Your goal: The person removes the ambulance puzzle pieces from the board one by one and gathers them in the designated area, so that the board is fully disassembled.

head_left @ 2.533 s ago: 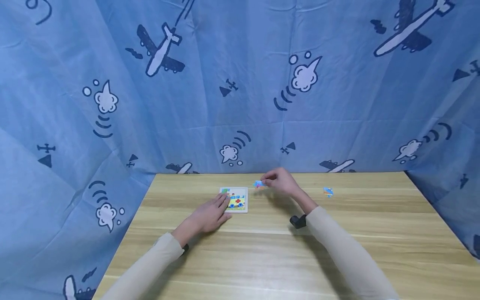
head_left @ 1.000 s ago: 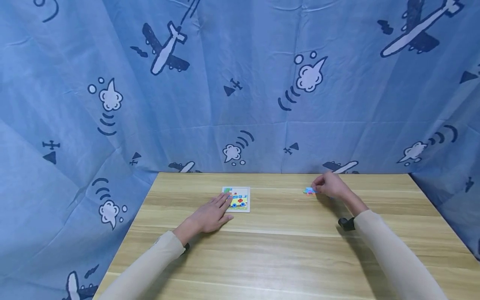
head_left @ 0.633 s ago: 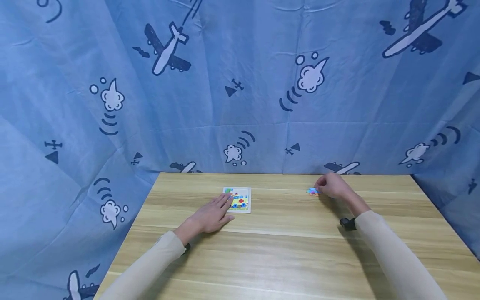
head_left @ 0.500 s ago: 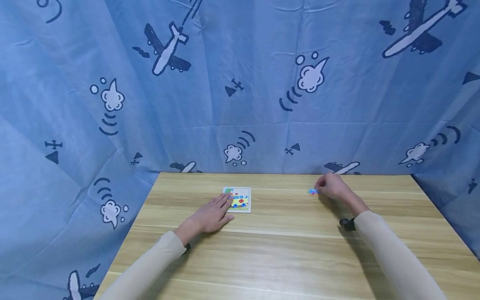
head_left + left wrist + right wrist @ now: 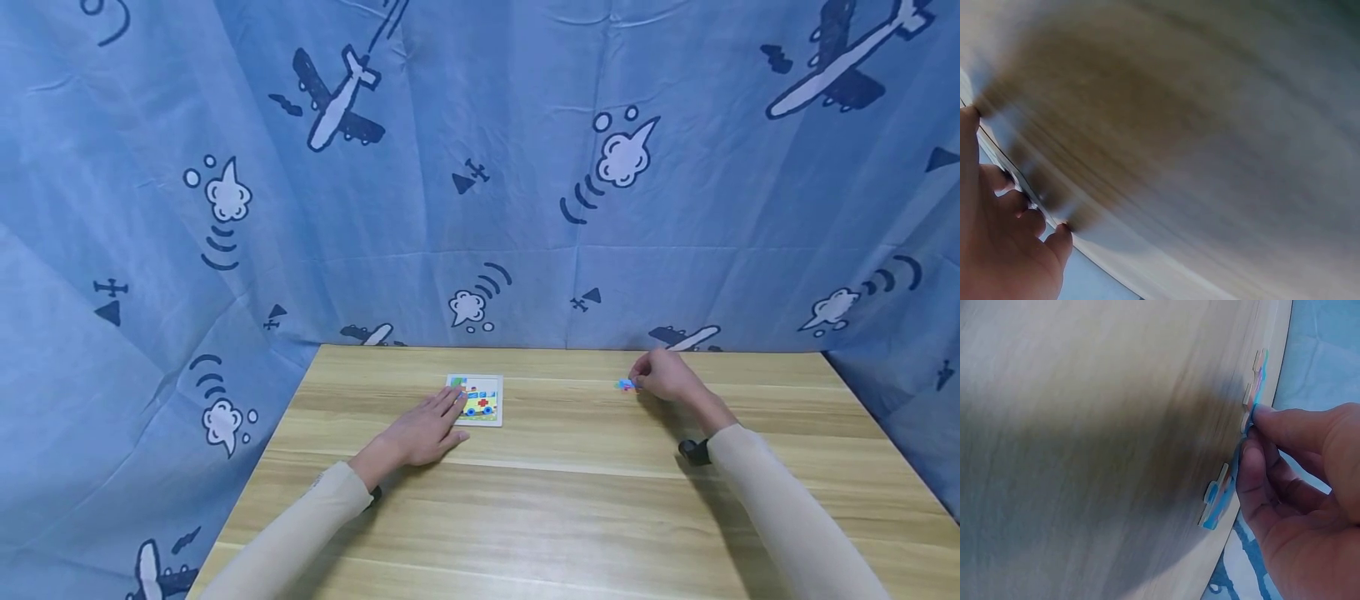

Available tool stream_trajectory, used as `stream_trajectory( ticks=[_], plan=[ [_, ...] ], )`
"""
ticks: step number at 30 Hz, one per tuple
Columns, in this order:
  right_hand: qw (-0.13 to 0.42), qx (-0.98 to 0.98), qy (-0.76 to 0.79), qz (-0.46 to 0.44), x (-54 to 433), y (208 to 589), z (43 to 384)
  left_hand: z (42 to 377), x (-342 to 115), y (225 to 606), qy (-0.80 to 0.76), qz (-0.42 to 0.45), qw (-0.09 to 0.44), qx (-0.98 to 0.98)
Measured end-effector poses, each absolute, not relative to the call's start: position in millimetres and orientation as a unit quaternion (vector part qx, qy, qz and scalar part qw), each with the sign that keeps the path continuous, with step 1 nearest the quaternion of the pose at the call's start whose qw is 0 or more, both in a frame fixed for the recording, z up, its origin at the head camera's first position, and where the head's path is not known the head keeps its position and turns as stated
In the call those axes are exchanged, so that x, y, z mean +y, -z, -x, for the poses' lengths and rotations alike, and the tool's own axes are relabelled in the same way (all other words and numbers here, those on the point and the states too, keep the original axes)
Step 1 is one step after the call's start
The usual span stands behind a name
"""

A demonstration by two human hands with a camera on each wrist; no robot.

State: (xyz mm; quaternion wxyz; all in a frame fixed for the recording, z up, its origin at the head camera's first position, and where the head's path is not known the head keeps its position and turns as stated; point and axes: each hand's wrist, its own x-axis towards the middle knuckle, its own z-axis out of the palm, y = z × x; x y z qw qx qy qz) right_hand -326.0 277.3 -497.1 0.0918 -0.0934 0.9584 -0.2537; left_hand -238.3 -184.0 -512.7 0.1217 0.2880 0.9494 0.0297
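My left hand [image 5: 423, 429] lies with straight fingers over the left part of a small white-framed jigsaw puzzle [image 5: 500, 392] showing a yellow ambulance with a red cross. In the left wrist view the fingertips [image 5: 1065, 228] rest down at the table's surface. To the right, my right hand [image 5: 663, 375] pinches a blue and pink puzzle piece [image 5: 625, 385] between thumb and fingers, just over the table. In the right wrist view, a second puzzle piece [image 5: 1215, 499] lies on the wood below the held piece [image 5: 1259, 381], partly behind the fingers. That second piece is hidden in the head view.
A wooden table [image 5: 525, 517] spreads in front of me. Behind its far edge hangs a blue curtain [image 5: 517, 167] printed with planes and clouds. A dark wrist camera [image 5: 693, 452] sits under my right wrist.
My right hand has carried its puzzle piece rightward from near the puzzle to the other piece, then nearly stopped there. The held piece now looks more tilted. My left hand has stayed put.
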Motion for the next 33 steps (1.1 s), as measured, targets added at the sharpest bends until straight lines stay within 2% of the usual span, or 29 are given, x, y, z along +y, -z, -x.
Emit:
stream_trajectory(
  ticks=[15, 27, 33],
  plan=[
    [0.073, 0.949, 0.271, 0.141, 256.9, 473.3, 325.3, 239.9, -182.4, 508.5, -0.028, -0.289, 0.125, 0.949],
    [0.070, 0.932, 0.271, 0.229, 181.5, 459.0, 329.4, 255.3, -191.3, 506.4, -0.055, -0.252, 0.101, 0.961],
    [0.085, 0.925, 0.258, 0.264, 137.7, 458.0, 328.5, 263.3, -197.0, 507.7, -0.058, -0.221, 0.121, 0.966]
  ],
)
